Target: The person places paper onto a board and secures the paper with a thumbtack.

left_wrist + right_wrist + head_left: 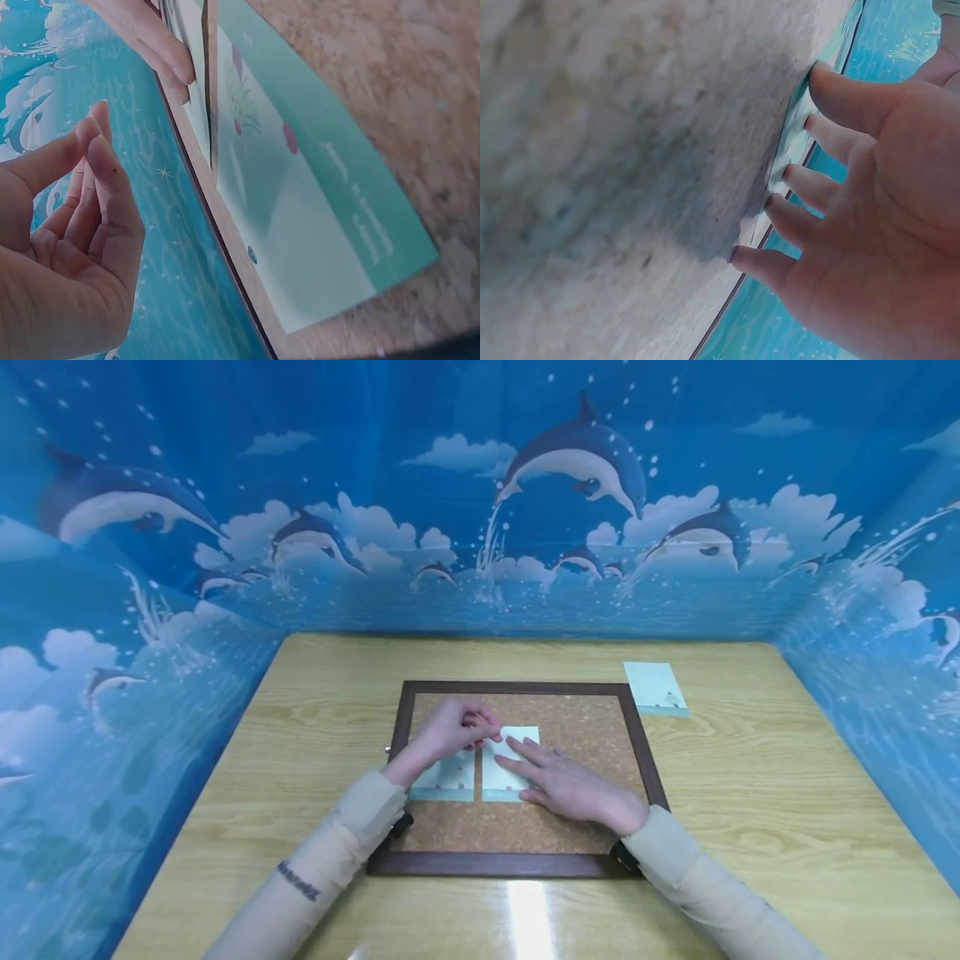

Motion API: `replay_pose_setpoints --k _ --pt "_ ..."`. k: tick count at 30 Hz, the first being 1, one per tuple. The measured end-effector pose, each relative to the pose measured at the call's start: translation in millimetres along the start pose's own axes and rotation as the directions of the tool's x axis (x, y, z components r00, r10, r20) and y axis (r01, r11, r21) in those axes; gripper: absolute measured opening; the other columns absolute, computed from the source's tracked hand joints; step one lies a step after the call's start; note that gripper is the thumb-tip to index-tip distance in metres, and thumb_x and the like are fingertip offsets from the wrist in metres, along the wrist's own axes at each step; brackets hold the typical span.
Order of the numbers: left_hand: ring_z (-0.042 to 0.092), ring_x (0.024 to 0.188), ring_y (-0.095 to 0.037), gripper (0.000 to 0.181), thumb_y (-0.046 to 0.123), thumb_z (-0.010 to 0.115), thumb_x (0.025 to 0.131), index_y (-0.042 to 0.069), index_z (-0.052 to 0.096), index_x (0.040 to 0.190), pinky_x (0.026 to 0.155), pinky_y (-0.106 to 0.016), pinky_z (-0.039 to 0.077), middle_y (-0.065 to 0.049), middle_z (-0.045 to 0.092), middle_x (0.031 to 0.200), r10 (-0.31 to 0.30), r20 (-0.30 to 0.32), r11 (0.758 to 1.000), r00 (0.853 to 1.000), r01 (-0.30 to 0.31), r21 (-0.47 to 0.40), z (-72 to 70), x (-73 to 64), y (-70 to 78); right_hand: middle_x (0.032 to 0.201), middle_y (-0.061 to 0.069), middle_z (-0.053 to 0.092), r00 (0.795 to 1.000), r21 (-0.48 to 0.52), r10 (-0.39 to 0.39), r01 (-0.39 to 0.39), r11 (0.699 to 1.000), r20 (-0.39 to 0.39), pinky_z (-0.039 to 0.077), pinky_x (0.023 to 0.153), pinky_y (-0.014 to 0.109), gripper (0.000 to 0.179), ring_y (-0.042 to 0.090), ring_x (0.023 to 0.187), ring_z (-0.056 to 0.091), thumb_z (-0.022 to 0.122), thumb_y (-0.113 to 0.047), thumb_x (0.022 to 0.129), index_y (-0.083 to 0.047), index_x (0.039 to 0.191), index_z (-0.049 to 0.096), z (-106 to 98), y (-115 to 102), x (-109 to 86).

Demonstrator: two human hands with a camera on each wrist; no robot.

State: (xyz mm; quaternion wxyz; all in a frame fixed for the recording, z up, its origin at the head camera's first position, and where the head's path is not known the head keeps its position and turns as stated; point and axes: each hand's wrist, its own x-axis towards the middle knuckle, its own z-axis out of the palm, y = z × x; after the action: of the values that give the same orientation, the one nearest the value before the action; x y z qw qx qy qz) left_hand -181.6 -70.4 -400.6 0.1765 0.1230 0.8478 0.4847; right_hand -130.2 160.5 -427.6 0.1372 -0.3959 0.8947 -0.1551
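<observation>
Two pale green sheets of note paper lie side by side on a cork board [585, 727]. The right sheet [498, 781] is under the spread fingers of my right hand [573, 783], which rests on its right part. At that sheet's upper left corner, my left hand [457, 729] brings thumb and index fingertips together. No object shows between those fingertips [96, 135] in the left wrist view; anything tiny there is hidden. The left sheet [442, 781], partly covered by the left hand and wrist, has a darker green band with white lettering along its lower edge.
A dark brown wooden frame [510, 864] borders the board. Past its upper right corner, another pale green sheet [655, 687] lies on the wood-grain table [757, 777]. A blue dolphin-print curtain [450, 602] surrounds the table's back and sides.
</observation>
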Motion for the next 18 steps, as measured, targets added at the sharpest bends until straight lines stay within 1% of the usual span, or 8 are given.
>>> replay_pose_setpoints --k 5,9,13,18 --pt "0.072 0.08 -0.031 0.008 0.011 0.069 0.097 0.005 0.073 0.099 0.071 -0.043 0.062 -0.014 0.076 0.093 0.049 0.018 0.999 0.999 -0.05 0.017 -5.7 -11.2 -1.1 0.166 0.021 0.021 1.0 0.025 0.017 -0.017 1.0 0.008 0.024 0.116 0.07 0.057 0.043 0.15 0.024 0.053 -0.023 0.106 -0.011 0.159 0.034 0 -1 0.8" --pt "0.073 0.079 -0.029 0.008 0.015 0.07 0.097 0.008 0.073 0.097 0.068 -0.042 0.062 -0.01 0.077 0.09 0.055 0.012 0.995 0.998 -0.056 0.079 -11.6 -25.3 -4.2 0.165 0.021 0.021 1.0 0.033 0.016 -0.016 0.999 -0.002 0.023 0.116 0.07 0.057 0.043 0.15 0.024 0.053 -0.023 0.106 -0.012 0.159 0.034 1 -2 1.4" --pt "0.074 0.077 -0.027 0.008 0.016 0.07 0.097 0.01 0.074 0.096 0.067 -0.042 0.062 -0.006 0.078 0.088 0.045 0.003 0.989 0.999 -0.045 0.142 -19.4 -40.5 -5.0 0.166 0.021 0.021 1.0 0.016 0.004 -0.004 1.0 -0.006 0.023 0.116 0.069 0.059 0.044 0.15 0.024 0.054 -0.023 0.105 -0.011 0.159 0.033 2 -2 1.6" --pt "0.074 0.078 -0.027 0.008 0.014 0.066 0.099 0.01 0.073 0.096 0.069 -0.042 0.062 -0.005 0.078 0.09 0.047 0.006 0.984 0.999 -0.048 0.172 -29.4 -53.3 -0.3 0.166 0.021 0.02 1.0 0.016 0.011 -0.011 1.0 -0.007 0.022 0.116 0.07 0.059 0.044 0.15 0.023 0.054 -0.022 0.105 -0.011 0.159 0.033 1 0 2.1"
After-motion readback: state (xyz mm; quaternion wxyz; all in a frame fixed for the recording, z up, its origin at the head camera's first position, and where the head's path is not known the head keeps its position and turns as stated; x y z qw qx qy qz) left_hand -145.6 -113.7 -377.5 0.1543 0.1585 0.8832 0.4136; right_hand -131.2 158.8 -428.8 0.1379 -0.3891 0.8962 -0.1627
